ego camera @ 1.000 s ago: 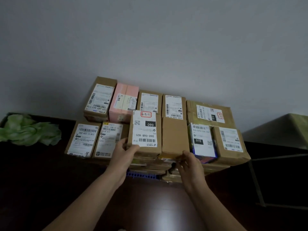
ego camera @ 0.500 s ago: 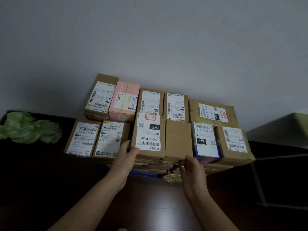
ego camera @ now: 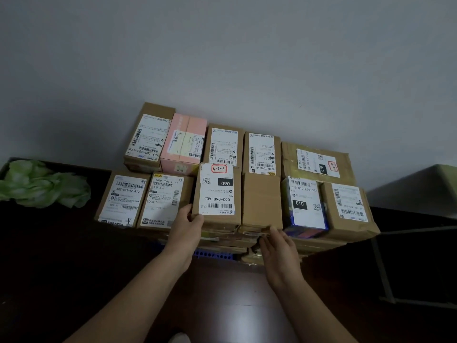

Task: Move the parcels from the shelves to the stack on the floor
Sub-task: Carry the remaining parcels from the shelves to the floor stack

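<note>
A stack of labelled cardboard parcels [ego camera: 343, 206] stands on the dark floor against the grey wall. In the front row of its top layer lies a wide brown parcel [ego camera: 261, 199] with a white label reading 060-06B-A05. My left hand [ego camera: 188, 229] grips its front left corner, fingers along the side and thumb at the front edge. My right hand [ego camera: 279, 251] is just below the front right corner, its relaxed fingers near the edge and holding nothing. A pink box [ego camera: 184, 142] sits in the back row.
A crumpled green cloth or bag [ego camera: 42, 184] lies to the left of the stack. A blue plastic piece [ego camera: 212, 254] shows under the parcels. At the right stand a thin metal frame [ego camera: 382, 268] and a pale box-like object [ego camera: 420, 186]. Dark wooden floor [ego camera: 222, 305] lies in front.
The wide brown parcel has settled into the front row. My right hand has come off its front right corner and dropped slightly; my left hand stays on the left corner.
</note>
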